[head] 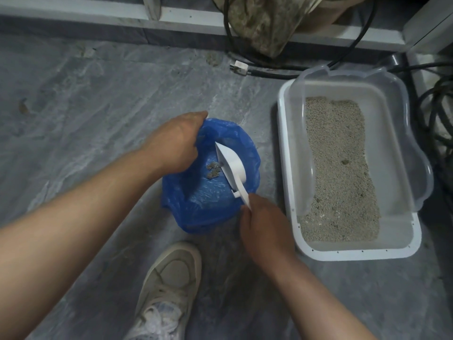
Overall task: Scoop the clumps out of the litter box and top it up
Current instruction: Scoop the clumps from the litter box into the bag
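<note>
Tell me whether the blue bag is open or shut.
Open: the left hand holds the blue bag rim apart, clumps visible inside.

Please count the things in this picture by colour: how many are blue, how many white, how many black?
Blue: 1, the bag
White: 2, the scoop and the litter box
Black: 2, cables
Total: 5

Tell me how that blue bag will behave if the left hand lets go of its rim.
The blue bag looks thin and crinkled, so its mouth would probably slump shut once the left hand releases. With only a few clumps inside, it is likely light and easily shifted.
</note>
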